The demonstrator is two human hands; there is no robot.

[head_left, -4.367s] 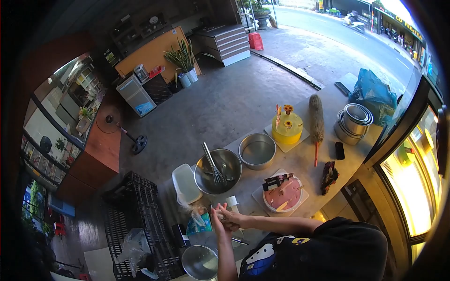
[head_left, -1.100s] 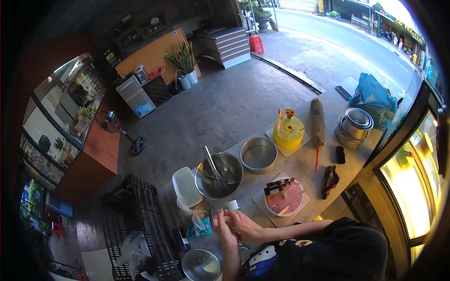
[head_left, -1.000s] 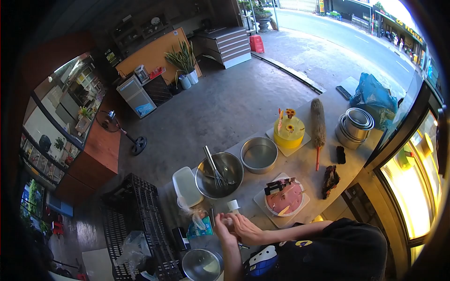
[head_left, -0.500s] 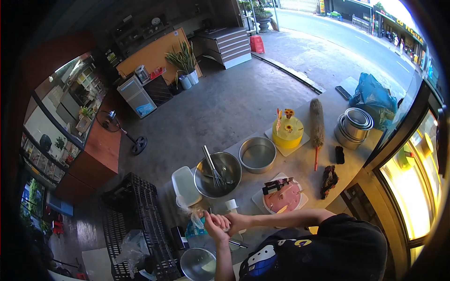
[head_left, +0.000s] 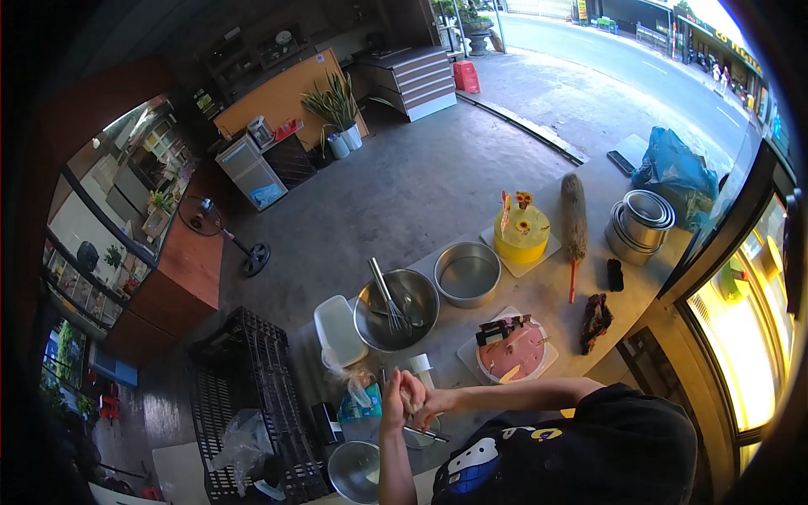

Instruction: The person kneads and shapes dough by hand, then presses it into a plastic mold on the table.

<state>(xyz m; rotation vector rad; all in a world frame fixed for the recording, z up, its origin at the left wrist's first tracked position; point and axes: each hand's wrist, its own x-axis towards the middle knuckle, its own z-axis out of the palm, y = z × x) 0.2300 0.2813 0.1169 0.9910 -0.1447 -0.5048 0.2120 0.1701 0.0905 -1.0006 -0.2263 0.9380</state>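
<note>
My left hand (head_left: pixel 394 404) and my right hand (head_left: pixel 432 406) are pressed together over the front of the table, fingers curled around a small pale thing between them that I cannot make out. Just left of them, a crumpled clear plastic bag (head_left: pixel 358 383) lies above a teal packet (head_left: pixel 359 402). A white cylinder (head_left: pixel 418 363) stands right behind my hands. Below them shows a thin dark-tipped rod (head_left: pixel 427 434); whether a hand touches it is unclear. To the right sits a pink cake (head_left: pixel 513 358) with dark decorations on a white board.
A steel bowl (head_left: pixel 366 324) with a whisk (head_left: pixel 387 295), a white tub (head_left: pixel 335 326), a round cake tin (head_left: pixel 468 286) and a yellow cake (head_left: pixel 520 244) stand behind. Farther right are a duster (head_left: pixel 573 219) and nested tins (head_left: pixel 637 240). Another bowl (head_left: pixel 353 475) and black crates (head_left: pixel 252 387) are left.
My hands have shifted slightly right, and the left hand's fingers now point more upward. The plastic bag beside them looks lower and more separate from my hand. The whole view has moved slightly.
</note>
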